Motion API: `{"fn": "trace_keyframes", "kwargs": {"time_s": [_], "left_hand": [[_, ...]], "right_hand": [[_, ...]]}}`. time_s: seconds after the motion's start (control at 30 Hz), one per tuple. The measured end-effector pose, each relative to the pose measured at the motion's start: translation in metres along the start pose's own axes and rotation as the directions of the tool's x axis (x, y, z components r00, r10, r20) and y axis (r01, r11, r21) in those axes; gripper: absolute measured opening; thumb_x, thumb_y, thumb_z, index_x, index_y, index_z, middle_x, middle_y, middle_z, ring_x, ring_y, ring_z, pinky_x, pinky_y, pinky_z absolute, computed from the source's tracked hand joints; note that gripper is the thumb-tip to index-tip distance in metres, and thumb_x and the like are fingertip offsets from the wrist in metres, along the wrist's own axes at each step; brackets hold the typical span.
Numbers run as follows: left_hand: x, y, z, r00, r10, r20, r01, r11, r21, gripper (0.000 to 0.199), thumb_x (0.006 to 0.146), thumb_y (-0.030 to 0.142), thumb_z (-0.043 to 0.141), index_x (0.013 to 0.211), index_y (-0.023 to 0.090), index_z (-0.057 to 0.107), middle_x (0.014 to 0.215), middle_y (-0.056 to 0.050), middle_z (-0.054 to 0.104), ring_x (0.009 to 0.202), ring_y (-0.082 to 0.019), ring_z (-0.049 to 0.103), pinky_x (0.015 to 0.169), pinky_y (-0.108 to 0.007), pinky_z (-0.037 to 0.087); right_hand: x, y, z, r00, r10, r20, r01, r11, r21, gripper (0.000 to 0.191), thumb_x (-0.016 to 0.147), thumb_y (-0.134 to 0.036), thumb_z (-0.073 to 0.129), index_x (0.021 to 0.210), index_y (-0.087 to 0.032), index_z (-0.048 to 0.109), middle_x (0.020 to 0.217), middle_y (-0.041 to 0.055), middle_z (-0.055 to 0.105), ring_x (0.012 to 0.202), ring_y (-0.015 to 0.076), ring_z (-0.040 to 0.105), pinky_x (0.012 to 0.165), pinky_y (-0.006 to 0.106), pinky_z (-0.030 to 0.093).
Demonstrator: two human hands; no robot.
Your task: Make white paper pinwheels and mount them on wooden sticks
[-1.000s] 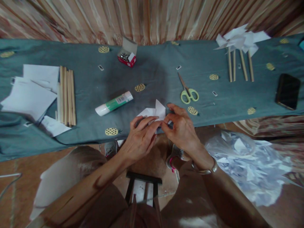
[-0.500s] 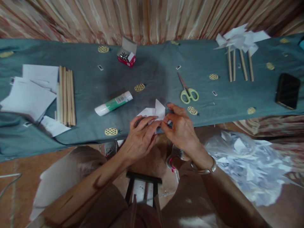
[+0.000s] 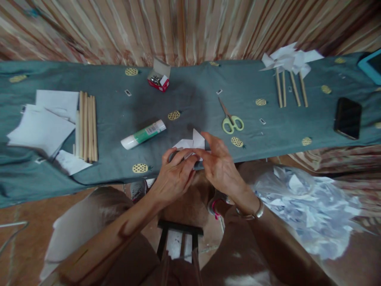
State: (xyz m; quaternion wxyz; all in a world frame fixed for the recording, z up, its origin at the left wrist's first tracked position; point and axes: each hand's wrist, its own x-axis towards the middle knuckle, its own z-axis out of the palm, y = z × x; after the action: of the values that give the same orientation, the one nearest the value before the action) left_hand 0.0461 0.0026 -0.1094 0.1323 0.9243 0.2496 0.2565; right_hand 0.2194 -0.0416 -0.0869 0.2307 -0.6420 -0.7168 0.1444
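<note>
A folded white paper piece [image 3: 197, 140] with a raised pointed corner is at the table's front edge, between both hands. My left hand [image 3: 176, 171] is closed on its left and lower part, fingertips pressed together. From the right, my right hand [image 3: 218, 161] grips the same paper, its fingers over the near side. The fingers hide most of the paper's lower part. Up and left lies a green and white glue stick [image 3: 144, 134]. Green-handled scissors [image 3: 231, 121] rest to the right.
White paper sheets [image 3: 44, 129] and wooden sticks [image 3: 88, 127] lie at left. A red box [image 3: 159, 79] of small metal pieces stands behind. Paper pinwheels [image 3: 290, 59], a black phone [image 3: 348, 118] and a blue-edged device [image 3: 369, 67] are right; a bag of paper scraps [image 3: 309, 210] sits below.
The view has shifted slightly, bringing more of the blue-edged device into sight. My right fingers have moved in over the paper, closer to my left fingertips.
</note>
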Motion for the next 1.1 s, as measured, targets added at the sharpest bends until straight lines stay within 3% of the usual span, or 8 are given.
{"fn": "trace_keyframes", "kwargs": {"time_s": [0.3,0.53,0.73,0.83,1.1], "left_hand": [[-0.002,0.0,-0.001,1.0,-0.008,0.027,0.009,1.0,-0.015,0.031,0.089,0.014,0.05,0.119,0.015,0.056,0.119,-0.013,0.067,0.121,-0.027,0.055,0.106,-0.05,0.031],[-0.008,-0.01,-0.014,1.0,-0.018,-0.024,0.017,0.998,-0.054,0.033,0.092,0.018,0.053,0.125,0.021,0.055,0.11,-0.006,0.073,0.123,-0.024,0.053,0.11,-0.049,0.027],[-0.013,-0.014,-0.03,0.999,0.044,-0.026,-0.044,0.999,0.001,0.036,0.093,0.021,0.053,0.128,0.019,0.052,0.132,-0.012,0.062,0.13,-0.026,0.048,0.107,-0.047,0.032],[-0.016,-0.013,-0.031,0.998,0.064,-0.028,-0.063,0.998,0.008,0.037,0.092,0.021,0.054,0.129,0.019,0.053,0.133,-0.012,0.061,0.132,-0.026,0.046,0.108,-0.048,0.031],[-0.018,-0.018,-0.02,0.992,-0.08,0.094,0.089,0.992,-0.094,0.043,0.095,0.027,0.049,0.137,0.018,0.047,0.139,-0.016,0.056,0.138,-0.029,0.04,0.107,-0.053,0.033]], "right_hand": [[-0.005,0.001,0.016,1.0,-0.006,0.0,0.006,0.995,-0.095,0.038,0.093,-0.011,0.039,0.12,-0.022,0.065,0.154,0.0101,0.038,0.148,0.0295,0.021,0.112,0.057,0.034],[-0.008,-0.001,0.021,1.0,-0.02,-0.016,0.018,0.994,-0.109,0.039,0.094,-0.012,0.035,0.119,-0.019,0.064,0.153,0.0122,0.04,0.149,0.0292,0.02,0.11,0.056,0.036],[-0.007,0.0,0.022,0.999,-0.044,-0.031,0.04,0.992,-0.118,0.04,0.09,-0.008,0.037,0.118,-0.018,0.064,0.151,0.0116,0.043,0.149,0.0282,0.021,0.109,0.056,0.038],[-0.007,0.004,0.022,0.996,-0.084,-0.032,0.079,0.989,-0.127,0.041,0.086,-0.008,0.041,0.119,-0.017,0.064,0.153,0.0115,0.041,0.149,0.029,0.02,0.111,0.056,0.036],[-0.008,0.01,0.023,0.992,-0.105,-0.071,0.097,0.99,-0.106,0.044,0.077,-0.008,0.05,0.117,-0.018,0.065,0.153,0.0105,0.04,0.148,0.0301,0.024,0.111,0.054,0.037]]}}
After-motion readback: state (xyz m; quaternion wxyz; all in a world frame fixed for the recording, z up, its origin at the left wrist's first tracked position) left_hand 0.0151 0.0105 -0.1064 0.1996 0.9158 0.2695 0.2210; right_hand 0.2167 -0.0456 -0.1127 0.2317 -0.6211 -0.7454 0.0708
